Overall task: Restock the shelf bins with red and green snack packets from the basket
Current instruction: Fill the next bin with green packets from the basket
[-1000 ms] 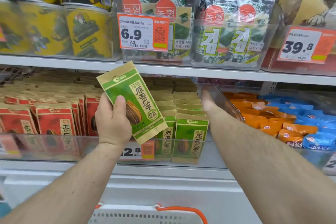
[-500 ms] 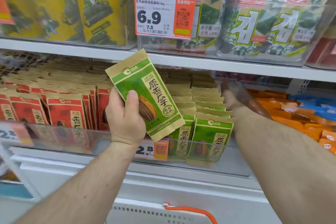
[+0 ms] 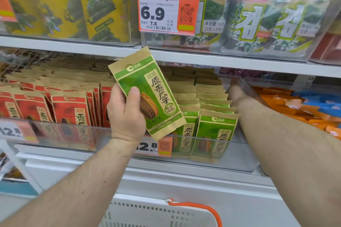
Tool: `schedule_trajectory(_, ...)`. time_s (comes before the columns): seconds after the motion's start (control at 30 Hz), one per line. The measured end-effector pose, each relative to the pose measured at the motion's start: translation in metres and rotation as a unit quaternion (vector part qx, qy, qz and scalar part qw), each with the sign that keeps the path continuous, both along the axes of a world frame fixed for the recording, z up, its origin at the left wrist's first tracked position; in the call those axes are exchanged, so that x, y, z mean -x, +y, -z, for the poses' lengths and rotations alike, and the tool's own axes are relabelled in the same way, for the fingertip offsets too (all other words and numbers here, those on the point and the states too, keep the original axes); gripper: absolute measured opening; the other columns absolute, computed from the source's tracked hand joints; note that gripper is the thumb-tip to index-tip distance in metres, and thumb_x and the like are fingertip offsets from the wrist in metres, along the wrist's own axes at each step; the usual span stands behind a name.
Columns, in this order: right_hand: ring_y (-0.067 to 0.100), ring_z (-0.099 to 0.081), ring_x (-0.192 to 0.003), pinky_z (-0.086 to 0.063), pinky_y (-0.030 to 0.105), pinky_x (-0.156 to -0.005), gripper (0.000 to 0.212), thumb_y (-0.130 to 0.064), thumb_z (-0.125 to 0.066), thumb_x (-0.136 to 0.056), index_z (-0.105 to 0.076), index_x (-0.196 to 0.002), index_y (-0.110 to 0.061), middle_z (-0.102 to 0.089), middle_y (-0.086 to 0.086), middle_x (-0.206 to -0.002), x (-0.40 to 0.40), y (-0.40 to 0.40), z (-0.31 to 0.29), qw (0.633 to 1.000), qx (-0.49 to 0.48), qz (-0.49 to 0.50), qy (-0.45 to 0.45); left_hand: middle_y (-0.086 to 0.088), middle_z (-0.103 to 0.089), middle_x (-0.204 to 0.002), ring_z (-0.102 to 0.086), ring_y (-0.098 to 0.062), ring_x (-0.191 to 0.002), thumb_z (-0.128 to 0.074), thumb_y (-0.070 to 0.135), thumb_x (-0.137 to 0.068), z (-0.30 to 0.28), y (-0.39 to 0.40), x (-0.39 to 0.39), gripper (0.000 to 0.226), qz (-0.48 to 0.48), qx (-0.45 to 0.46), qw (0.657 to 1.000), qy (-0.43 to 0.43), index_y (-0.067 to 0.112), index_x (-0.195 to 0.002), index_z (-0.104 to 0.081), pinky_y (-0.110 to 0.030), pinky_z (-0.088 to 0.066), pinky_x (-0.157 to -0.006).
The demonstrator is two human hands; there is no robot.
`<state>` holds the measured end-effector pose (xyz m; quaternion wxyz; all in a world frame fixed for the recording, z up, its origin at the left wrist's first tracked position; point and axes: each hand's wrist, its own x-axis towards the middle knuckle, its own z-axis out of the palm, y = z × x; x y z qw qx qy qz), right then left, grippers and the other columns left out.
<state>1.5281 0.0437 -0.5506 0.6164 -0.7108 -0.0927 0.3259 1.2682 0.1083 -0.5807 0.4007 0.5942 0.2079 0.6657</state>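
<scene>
Gripping green packet [image 3: 147, 94] in left hand [image 3: 125, 116], packet tilted above thumb, right hand [image 3: 235, 91] grip unclear behind rows.

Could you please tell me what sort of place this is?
Most likely a supermarket snack aisle: a shelf price tag reading 6.9, clear bins of red packets and green packets, and a shopping basket below.

Head view, close, seemingly shelf-facing [image 3: 184, 57]

A green-and-tan paper snack packet [image 3: 147, 94] printed with a brown striped seed; left of it, red-and-tan packets [image 3: 70, 108].
</scene>
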Motion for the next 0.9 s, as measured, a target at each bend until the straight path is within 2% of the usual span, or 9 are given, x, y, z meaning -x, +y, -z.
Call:
schedule_trajectory(0.03, 0.033, -0.063, -0.099, -0.051, 0.019, -0.059, 0.077, -0.069, -0.013, -0.098, -0.055, -0.124, -0.01, -0.061, 0.018, -0.108, 0.001, -0.005, -0.001, 1.0, -0.006, 0.009, 0.016, 0.016, -0.066, -0.088, -0.061, -0.016, -0.089, -0.048, 0.044, -0.082, -0.005, -0.003, 0.005, 0.018, -0.006, 0.01, 1.0, 0.007, 0.038, -0.092, -0.062, -0.056, -0.049, -0.087)
schedule_trajectory(0.1, 0.03, -0.064, -0.082, -0.054, 0.029, -0.062, 0.08, -0.077, -0.024, -0.091, -0.056, -0.116, -0.008, -0.064, 0.015, -0.099, 0.007, -0.019, -0.004, 1.0, -0.003, 0.014, 0.003, 0.018, -0.063, -0.084, -0.059, -0.009, -0.084, -0.045, 0.045, -0.082, -0.009, -0.01, 0.009, 0.016, -0.022, 0.005, 1.0, 0.018, 0.036, -0.089, -0.056, -0.052, -0.048, -0.085)
schedule_trajectory(0.23, 0.031, -0.055, -0.084, -0.052, 0.043, -0.082, 0.085, -0.076, -0.032, -0.088, -0.054, -0.137, -0.01, -0.065, 0.018, -0.111, 0.023, -0.046, -0.018, 0.995, -0.008, 0.016, -0.099, 0.013, -0.057, -0.08, -0.056, -0.018, -0.079, -0.043, 0.044, -0.086, -0.014, -0.027, 0.014, 0.009, -0.067, -0.074, 0.991, 0.088, 0.037, -0.082, -0.048, -0.06, -0.043, -0.087)
schedule_trajectory(0.3, 0.036, -0.061, -0.107, -0.046, 0.053, -0.104, 0.089, -0.076, -0.028, -0.091, -0.054, -0.139, -0.006, -0.061, 0.018, -0.132, 0.052, -0.066, -0.032, 0.984, 0.053, 0.0, -0.172, 0.014, -0.058, -0.081, -0.057, -0.002, -0.078, -0.044, 0.047, -0.085, -0.021, -0.043, 0.015, 0.01, -0.024, -0.081, 0.992, 0.096, 0.037, -0.085, -0.047, -0.034, -0.047, -0.081)
schedule_trajectory(0.37, 0.037, -0.062, -0.108, -0.047, 0.05, -0.102, 0.07, -0.068, -0.032, -0.093, -0.069, -0.113, -0.012, -0.069, 0.014, -0.118, 0.069, -0.088, -0.041, 0.941, 0.098, 0.031, -0.321, 0.018, -0.062, -0.082, -0.058, 0.005, -0.078, -0.047, 0.049, -0.084, -0.027, -0.061, 0.012, 0.011, 0.03, -0.076, 0.989, 0.122, 0.038, -0.088, -0.048, -0.022, -0.046, -0.071)
schedule_trajectory(0.47, 0.03, -0.065, -0.081, -0.054, 0.051, -0.082, 0.027, -0.037, -0.054, -0.077, -0.07, -0.072, -0.017, -0.071, 0.003, -0.077, 0.086, -0.121, -0.058, 0.892, 0.032, 0.039, -0.448, 0.018, -0.067, -0.086, -0.062, -0.002, -0.08, -0.053, 0.044, -0.086, -0.03, -0.08, 0.004, 0.008, 0.091, -0.065, 0.973, 0.203, 0.038, -0.092, -0.053, -0.034, -0.052, -0.074)
schedule_trajectory(0.57, 0.014, -0.063, -0.076, -0.05, 0.038, -0.073, 0.021, -0.028, -0.058, -0.06, -0.072, -0.076, -0.03, -0.072, -0.009, -0.08, 0.103, -0.148, -0.079, 0.893, -0.015, -0.064, -0.445, 0.014, -0.07, -0.089, -0.065, -0.011, -0.083, -0.06, 0.039, -0.09, -0.034, -0.092, -0.005, 0.014, 0.139, -0.07, 0.943, 0.294, 0.033, -0.102, -0.059, -0.04, -0.054, -0.077)
schedule_trajectory(0.73, 0.004, -0.061, -0.048, -0.051, 0.023, -0.048, 0.015, -0.008, -0.07, -0.087, -0.076, -0.09, -0.021, -0.074, -0.002, -0.074, 0.128, -0.181, -0.098, 0.861, 0.111, -0.188, -0.459, 0.011, -0.071, -0.095, -0.065, -0.015, -0.094, -0.068, 0.028, -0.089, -0.038, -0.114, -0.024, 0.018, 0.192, -0.077, 0.919, 0.335, 0.031, -0.105, -0.063, -0.039, -0.052, -0.085)
schedule_trajectory(0.9, 0.014, -0.071, -0.063, -0.062, 0.039, -0.073, 0.015, -0.014, -0.067, -0.09, -0.078, -0.083, -0.022, -0.072, -0.001, -0.062, 0.121, -0.205, -0.109, 0.814, 0.15, -0.051, -0.559, 0.016, -0.062, -0.124, -0.052, -0.008, -0.119, -0.069, 0.048, -0.084, -0.044, -0.114, -0.038, 0.045, 0.126, -0.177, 0.873, 0.436, 0.034, -0.125, -0.057, -0.033, -0.037, -0.103)
